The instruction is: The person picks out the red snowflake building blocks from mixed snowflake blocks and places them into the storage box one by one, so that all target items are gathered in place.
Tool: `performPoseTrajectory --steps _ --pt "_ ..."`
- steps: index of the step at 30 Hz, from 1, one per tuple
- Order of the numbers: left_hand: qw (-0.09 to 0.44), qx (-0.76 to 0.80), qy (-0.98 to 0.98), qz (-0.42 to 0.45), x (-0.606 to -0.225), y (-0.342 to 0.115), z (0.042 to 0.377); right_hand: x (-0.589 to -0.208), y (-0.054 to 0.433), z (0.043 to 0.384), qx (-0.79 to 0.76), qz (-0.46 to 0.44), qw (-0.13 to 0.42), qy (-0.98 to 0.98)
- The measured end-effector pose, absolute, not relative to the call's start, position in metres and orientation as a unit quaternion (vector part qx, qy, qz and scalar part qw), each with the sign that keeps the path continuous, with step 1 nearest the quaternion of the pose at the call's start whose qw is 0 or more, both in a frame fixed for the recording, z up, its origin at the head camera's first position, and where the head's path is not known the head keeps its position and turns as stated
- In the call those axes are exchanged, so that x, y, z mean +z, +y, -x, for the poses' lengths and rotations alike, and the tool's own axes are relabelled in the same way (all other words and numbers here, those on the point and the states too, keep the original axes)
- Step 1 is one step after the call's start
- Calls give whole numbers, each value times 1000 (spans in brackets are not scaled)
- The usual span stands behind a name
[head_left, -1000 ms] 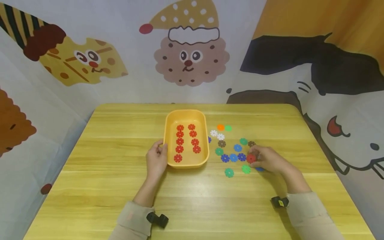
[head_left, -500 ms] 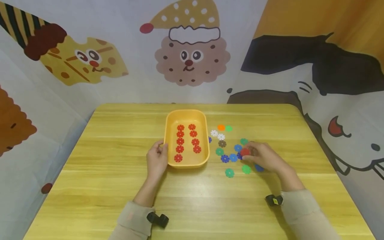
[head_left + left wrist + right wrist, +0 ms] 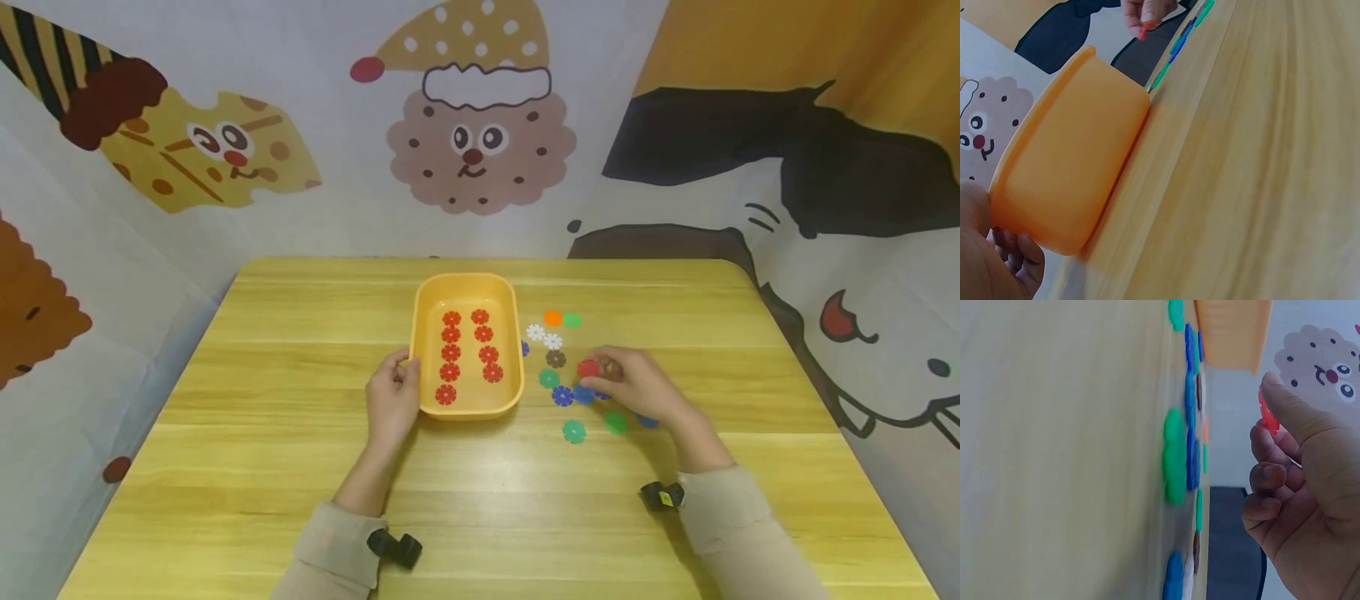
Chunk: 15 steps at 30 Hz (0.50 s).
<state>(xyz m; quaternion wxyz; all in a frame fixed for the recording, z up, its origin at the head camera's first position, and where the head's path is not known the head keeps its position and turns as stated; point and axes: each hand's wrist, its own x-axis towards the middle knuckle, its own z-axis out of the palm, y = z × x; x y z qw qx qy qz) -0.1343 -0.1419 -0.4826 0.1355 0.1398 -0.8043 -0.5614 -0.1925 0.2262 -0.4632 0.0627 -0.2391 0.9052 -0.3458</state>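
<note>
A yellow-orange plastic tray (image 3: 472,404) stands on the wooden table, with red snowflake-shaped discs (image 3: 450,352) in two columns on its floor. My left hand (image 3: 393,396) grips the tray's left wall, thumb at the rim and fingers curled below it, as the left wrist view also shows. Between thumb and fingertips, my right hand (image 3: 637,382) pinches one more red snowflake disc (image 3: 1269,414), raised above the table. Beneath and around that hand lie loose discs: blue (image 3: 562,396), green (image 3: 573,432), white (image 3: 552,342) and brown (image 3: 555,358).
An orange disc (image 3: 552,318) and a light green disc (image 3: 572,320) lie farther back, right of the tray. The table (image 3: 480,508) meets a cartoon-printed cloth (image 3: 300,50) at its far edge. Each wrist wears a small black camera (image 3: 393,547).
My right hand has lifted the red disc off the table and carried it left over the blue discs, toward the tray. My left hand and the tray have stayed in place.
</note>
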Motion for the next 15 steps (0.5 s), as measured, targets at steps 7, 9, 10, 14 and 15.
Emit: performPoseTrajectory --steps 7,9,10,14,15 --pt "135 -564 -802 -140 -483 -141 135 -452 198 194 -371 249 54 893" --pt "135 -567 -801 -139 -483 -141 135 -451 189 195 -384 262 48 884" --pt "136 -567 -800 -139 -483 -141 135 -451 185 196 -389 271 43 879" --pt "136 -568 -799 -141 -483 -141 135 -451 168 197 -404 306 29 862" --pt "135 -568 -800 -142 -483 -141 135 -451 164 197 -407 311 28 858"
